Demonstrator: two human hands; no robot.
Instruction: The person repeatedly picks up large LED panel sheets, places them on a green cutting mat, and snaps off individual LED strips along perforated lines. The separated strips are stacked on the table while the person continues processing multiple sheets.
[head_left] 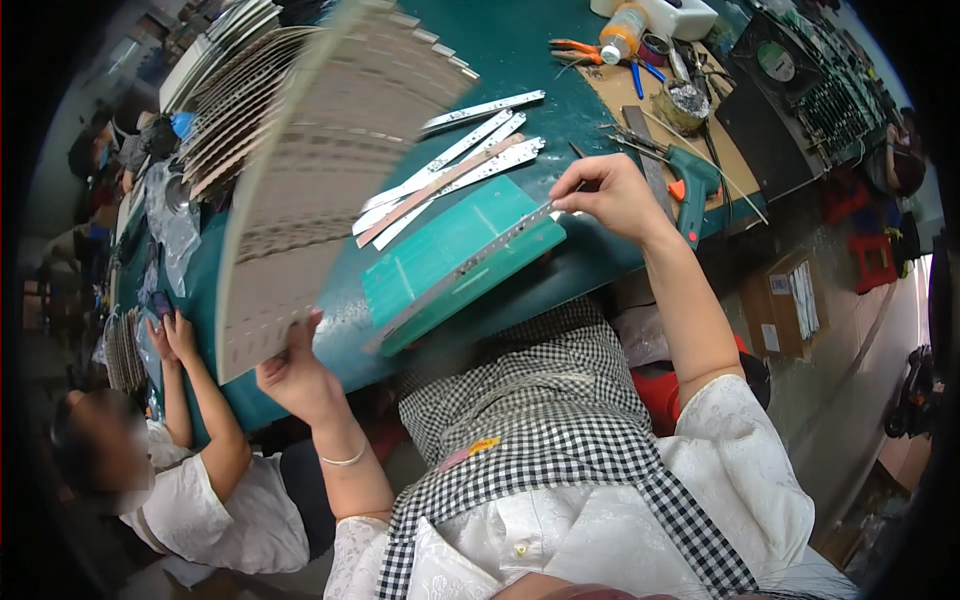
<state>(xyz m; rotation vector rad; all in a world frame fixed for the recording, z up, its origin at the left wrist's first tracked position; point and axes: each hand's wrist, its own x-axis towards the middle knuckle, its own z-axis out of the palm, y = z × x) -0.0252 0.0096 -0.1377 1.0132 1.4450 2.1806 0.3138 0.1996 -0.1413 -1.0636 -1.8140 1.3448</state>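
My left hand (300,378) grips the lower edge of a large grey-beige panel (310,190) marked with rows of short pale dashes. The panel stands tilted over the left of the bench, blurred by motion, its far edge stepped. My right hand (612,198) pinches the far right end of a thin strip (478,258) dotted with dark marks. That strip runs along a turquoise block (440,240) with a slot between its upper and lower parts, near the bench's front edge. Behind the block lie several narrow white strips (465,150) and a pinkish-brown one (440,190).
Stacked panels (235,100) stand at the far left of the green bench (510,60). At right are a glue gun (692,185), orange-handled pliers (575,50), and an orange bottle (625,30) on cardboard. A co-worker (220,480) sits at left. A carton (785,305) stands below.
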